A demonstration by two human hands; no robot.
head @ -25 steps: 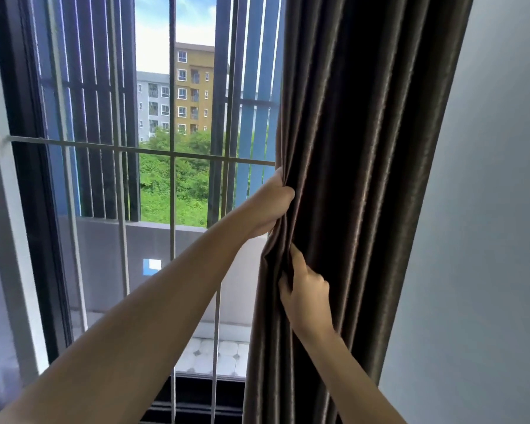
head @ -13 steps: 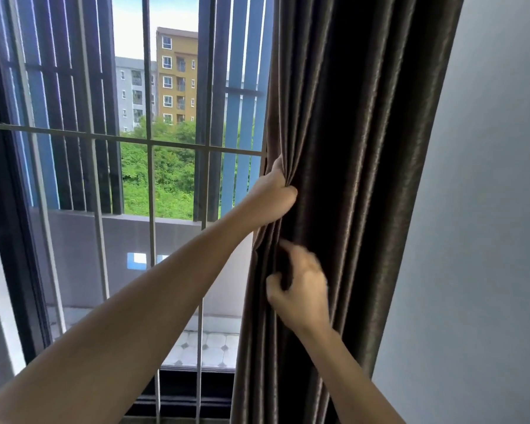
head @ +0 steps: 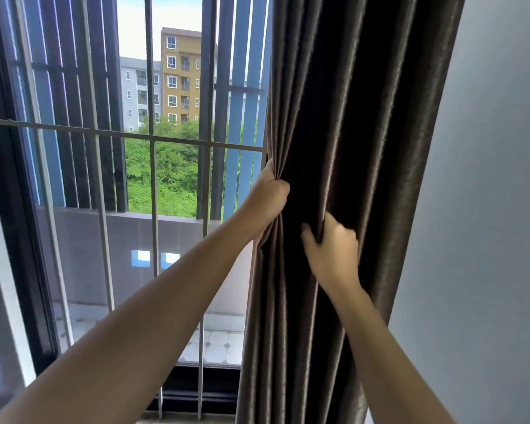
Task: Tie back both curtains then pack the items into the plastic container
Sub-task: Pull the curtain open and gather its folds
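Barred window, both hands gripping dark curtain, no writing legible

The curtain is dark woven cloth with a faint sheen.

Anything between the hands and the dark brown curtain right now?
Nothing visible. The left hand grips the inner edge of the dark brown pleated curtain, and the right hand pinches a fold lower down. The grey metal window bars are beside it, not between.

Barred window in daylight, dark frame, plain grey wall at right, apartment blocks and green trees outside
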